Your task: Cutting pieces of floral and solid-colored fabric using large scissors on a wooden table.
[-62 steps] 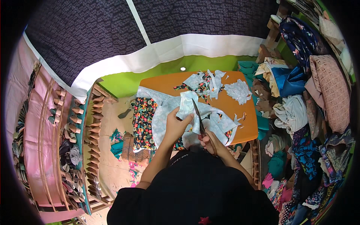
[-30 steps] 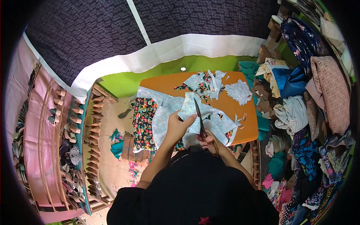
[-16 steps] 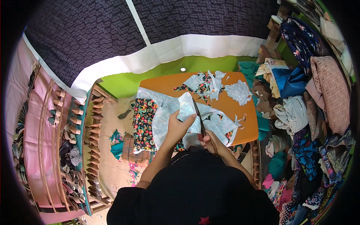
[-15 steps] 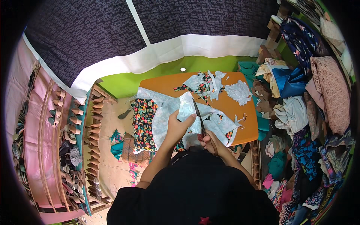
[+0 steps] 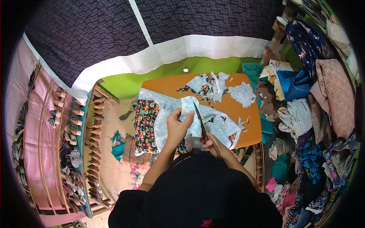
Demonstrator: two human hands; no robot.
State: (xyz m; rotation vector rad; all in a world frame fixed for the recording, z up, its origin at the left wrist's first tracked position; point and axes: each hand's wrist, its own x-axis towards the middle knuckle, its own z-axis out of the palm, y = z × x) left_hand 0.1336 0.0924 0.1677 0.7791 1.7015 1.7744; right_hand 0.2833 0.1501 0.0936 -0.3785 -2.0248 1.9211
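Note:
In my left hand (image 5: 178, 128) is a small pale fabric piece (image 5: 195, 127), pinched between thumb and fingers above the table. My right hand (image 5: 213, 145) grips a pair of scissors (image 5: 199, 118) by the handles, with the blades pointing away from me along the right edge of that piece. Whether the blades are parted is hard to make out. Beneath both hands a larger cloth (image 5: 163, 116) lies spread, pale side up. Its left part shows a black floral print (image 5: 146, 129).
The orange table (image 5: 253, 131) bears a pile of pale scraps (image 5: 242, 94) and printed offcuts (image 5: 205, 83) at its far side. Wooden shoe lasts (image 5: 95, 152) line a rack on the left. Heaped fabrics (image 5: 296, 116) crowd the right. A dark curtain (image 5: 99, 41) hangs beyond.
My left hand has shifted slightly left, and the pale piece has turned a little. The scissors' tips have moved slightly left and toward me.

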